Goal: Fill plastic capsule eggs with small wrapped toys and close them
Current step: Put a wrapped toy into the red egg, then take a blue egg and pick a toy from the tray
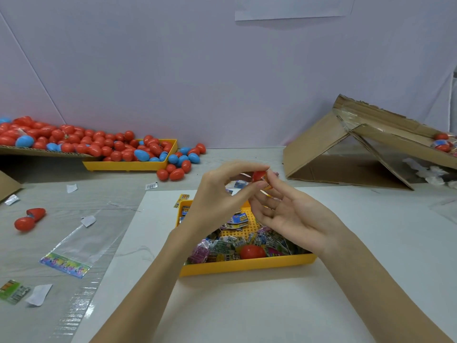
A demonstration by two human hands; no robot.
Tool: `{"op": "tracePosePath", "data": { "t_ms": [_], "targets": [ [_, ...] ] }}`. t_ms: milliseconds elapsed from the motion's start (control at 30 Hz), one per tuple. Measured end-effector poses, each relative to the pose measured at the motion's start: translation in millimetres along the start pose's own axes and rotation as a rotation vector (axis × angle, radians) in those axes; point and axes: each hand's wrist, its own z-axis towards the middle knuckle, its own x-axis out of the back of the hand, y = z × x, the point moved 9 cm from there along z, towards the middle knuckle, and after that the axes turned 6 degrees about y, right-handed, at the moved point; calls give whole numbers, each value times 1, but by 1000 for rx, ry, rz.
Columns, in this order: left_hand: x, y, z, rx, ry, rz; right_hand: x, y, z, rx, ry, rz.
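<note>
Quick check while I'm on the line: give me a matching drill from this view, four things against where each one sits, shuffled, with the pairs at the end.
Things:
1. red egg half
2. near yellow tray
3. far yellow tray
4. open red egg

Places:
A. back left, heaped with red and blue eggs
B. lying apart on the table at the left
C. pinched between the left hand and the right hand
D. under the hands, holding wrapped toys

Pairs: 1-C, 2-D, 3-A, 4-B
</note>
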Motion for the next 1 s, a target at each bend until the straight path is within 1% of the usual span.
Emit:
{"op": "tracePosePath", "data": {
  "t_ms": [100, 167, 233, 300, 433, 533, 600, 667, 733, 800, 867, 900, 1000],
  "targets": [
    [6, -8, 1, 61, -14, -40, 2, -8, 1, 123, -8, -133],
    [7, -11, 1, 69, -46, -25, 4, -14, 1, 251, 15, -284],
    [6, -11, 2, 35, -73, 27, 6, -23, -1, 426, 92, -455],
    [6, -8, 3, -31, -65, 94, 5, -30, -5, 547, 152, -573],
    [8, -2, 0, -107, -4, 159, 4, -34, -8, 628, 196, -683],
    [5, -2, 0, -93, -27, 173, 5, -43, -14, 738, 258, -806],
    [5, -10, 0, -44, -37, 228, 1, -59, -22, 906, 307, -935],
    [13, -20, 0, 5, 4, 285, -5, -83, -32, 1120, 374, -1077],
    [20, -28, 0, 48, 38, 315, -10, -118, -38, 1306, 491, -1230],
    [24, -35, 0, 92, 44, 332, -11, -160, -39, 1409, 638, -1339],
    [26, -41, 0, 123, 33, 354, -10, -201, -36, 1422, 795, -1433],
    [26, -42, 0, 133, 25, 367, -7, -218, -31, 1383, 872, -1497],
    [24, -45, -1, 145, 2, 400, 6, -240, -7, 1140, 1064, -1759]
  ]
}}
